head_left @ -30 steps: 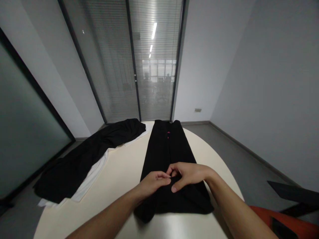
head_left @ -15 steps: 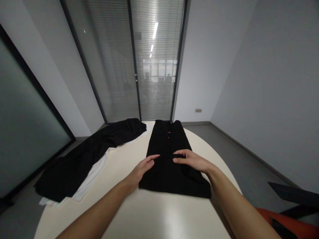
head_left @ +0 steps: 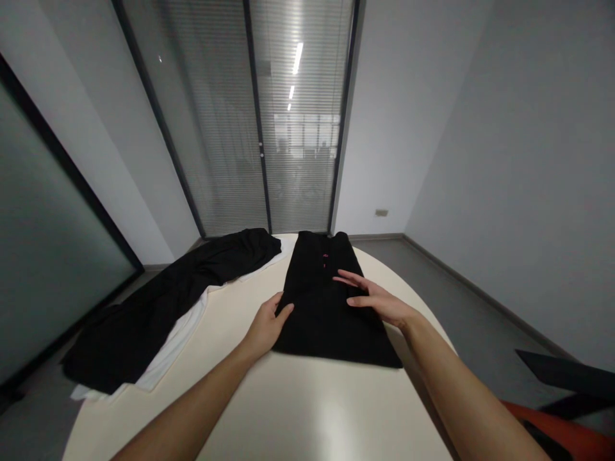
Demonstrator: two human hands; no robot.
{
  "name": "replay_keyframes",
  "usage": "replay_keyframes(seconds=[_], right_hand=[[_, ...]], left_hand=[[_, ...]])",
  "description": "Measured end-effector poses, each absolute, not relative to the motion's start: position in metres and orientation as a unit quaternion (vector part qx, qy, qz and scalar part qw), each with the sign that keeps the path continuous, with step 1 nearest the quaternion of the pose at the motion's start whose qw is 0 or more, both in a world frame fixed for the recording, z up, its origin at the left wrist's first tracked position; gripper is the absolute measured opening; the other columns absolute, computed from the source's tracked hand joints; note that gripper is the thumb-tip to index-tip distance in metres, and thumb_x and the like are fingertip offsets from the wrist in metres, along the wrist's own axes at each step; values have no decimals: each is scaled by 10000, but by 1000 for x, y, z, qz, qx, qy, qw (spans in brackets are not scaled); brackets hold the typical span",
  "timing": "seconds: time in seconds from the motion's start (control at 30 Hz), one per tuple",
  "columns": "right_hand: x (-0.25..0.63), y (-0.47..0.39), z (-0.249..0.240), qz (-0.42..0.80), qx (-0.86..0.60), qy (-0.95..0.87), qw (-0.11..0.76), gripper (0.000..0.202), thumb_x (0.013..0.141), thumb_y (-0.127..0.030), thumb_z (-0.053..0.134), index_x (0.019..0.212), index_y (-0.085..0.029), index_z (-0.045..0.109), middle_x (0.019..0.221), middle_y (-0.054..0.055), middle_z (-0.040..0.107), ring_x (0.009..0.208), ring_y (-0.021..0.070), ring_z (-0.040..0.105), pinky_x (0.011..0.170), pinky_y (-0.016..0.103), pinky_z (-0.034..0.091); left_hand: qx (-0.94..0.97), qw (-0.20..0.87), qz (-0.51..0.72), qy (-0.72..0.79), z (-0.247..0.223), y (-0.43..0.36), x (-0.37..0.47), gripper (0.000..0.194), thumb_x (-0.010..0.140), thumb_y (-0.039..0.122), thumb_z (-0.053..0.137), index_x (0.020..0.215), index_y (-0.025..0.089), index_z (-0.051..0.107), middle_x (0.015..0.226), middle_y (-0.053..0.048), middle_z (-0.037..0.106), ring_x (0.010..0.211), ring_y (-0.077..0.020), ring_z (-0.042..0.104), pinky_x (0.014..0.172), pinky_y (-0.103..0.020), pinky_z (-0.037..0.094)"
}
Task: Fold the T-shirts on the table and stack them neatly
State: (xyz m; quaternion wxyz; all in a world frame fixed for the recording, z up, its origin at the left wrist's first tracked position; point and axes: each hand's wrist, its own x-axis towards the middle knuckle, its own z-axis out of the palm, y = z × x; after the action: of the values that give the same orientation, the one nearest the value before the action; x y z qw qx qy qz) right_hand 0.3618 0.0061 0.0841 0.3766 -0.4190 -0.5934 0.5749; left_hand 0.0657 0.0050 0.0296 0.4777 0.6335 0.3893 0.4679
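A black garment (head_left: 331, 333) lies flat on the table in front of me, its far end split in two lobes like trouser legs. Small pink-red marks show near its far part. My left hand (head_left: 266, 326) is at its left edge, thumb over the cloth and the other fingers partly hidden behind the edge. Over the right side of the garment, my right hand (head_left: 377, 302) has its fingers spread and holds nothing; whether the fingertips touch the cloth I cannot tell.
The pale round-edged table (head_left: 250, 397) carries another black garment (head_left: 163, 301) on the left, lying over white cloth (head_left: 180, 339). A red and black chair (head_left: 562, 422) stands at the lower right. Glass panels with blinds (head_left: 298, 160) rise beyond the table.
My right hand has let go of the cloth and opened its fingers. My left hand has moved left to the garment's edge. The near part now lies smoother, its front edge slightly farther away.
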Motion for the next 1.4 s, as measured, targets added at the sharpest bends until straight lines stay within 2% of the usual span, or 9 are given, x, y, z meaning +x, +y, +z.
replay_keyframes(seconds=[0.17,0.27,0.47,0.7,0.8,0.97,1.07,1.2,1.4], right_hand=[[357,31,53,386,-475,-649,451,743,788,-400,749,1461,-270,461,1474,104,547,1405,265,456,1203,510,302],[355,35,41,313,-518,-677,418,730,837,-498,696,1474,-253,439,1486,139,513,1309,280,544,1129,519,397],[341,1,78,81,-498,-812,294,346,859,-481,710,1137,-275,700,1368,96,595,1310,321,493,1115,566,329],[334,-15,94,118,-472,-866,121,197,915,-290,645,1073,-215,736,1101,96,695,1070,256,608,958,389,451],[338,-13,93,70,-522,-841,123,268,943,-343,602,1123,-181,717,1172,140,673,1108,287,595,971,417,436],[316,-29,105,148,-465,-867,105,369,840,-524,707,1042,-215,698,950,52,688,858,215,635,764,316,464],[300,-39,105,153,-449,-879,52,500,686,-428,822,1114,-215,676,1023,60,683,875,236,647,733,306,460],[296,-41,98,122,-462,-877,41,469,718,-211,674,1186,-199,657,1108,92,698,931,252,669,769,310,470],[292,-41,102,160,-423,-891,37,393,712,-214,646,1097,-208,725,1031,74,753,929,250,694,779,290,478]], left_hand=[[590,488,516,385,20,22,69,616,833,460,714,1349,155,574,1341,-147,654,1293,-297,582,1113,-456,437],[579,516,493,395,10,24,65,787,819,427,728,1489,161,412,1378,-173,620,1302,-293,577,1108,-479,442],[735,268,452,428,23,-1,50,528,885,300,636,1397,228,529,1529,-137,465,1421,-286,431,1179,-512,344],[945,116,206,227,54,-29,36,349,854,280,708,1199,261,664,1393,-86,595,1322,-300,500,1184,-518,299],[946,101,198,237,52,-26,36,299,893,200,641,1186,248,669,1310,-78,639,1242,-264,555,1131,-465,361],[924,75,216,308,47,-16,33,199,923,209,621,1107,227,695,1111,-70,697,1053,-241,615,950,-400,464],[903,83,239,347,45,-12,30,159,954,261,607,1076,221,701,1071,-63,720,1025,-234,628,908,-372,478],[892,109,244,365,48,-10,27,205,988,322,562,1096,236,713,1064,-56,735,1024,-221,642,900,-342,475],[885,232,164,370,70,-15,11,203,889,366,663,1002,240,775,957,-38,758,869,-198,668,785,-276,470]])
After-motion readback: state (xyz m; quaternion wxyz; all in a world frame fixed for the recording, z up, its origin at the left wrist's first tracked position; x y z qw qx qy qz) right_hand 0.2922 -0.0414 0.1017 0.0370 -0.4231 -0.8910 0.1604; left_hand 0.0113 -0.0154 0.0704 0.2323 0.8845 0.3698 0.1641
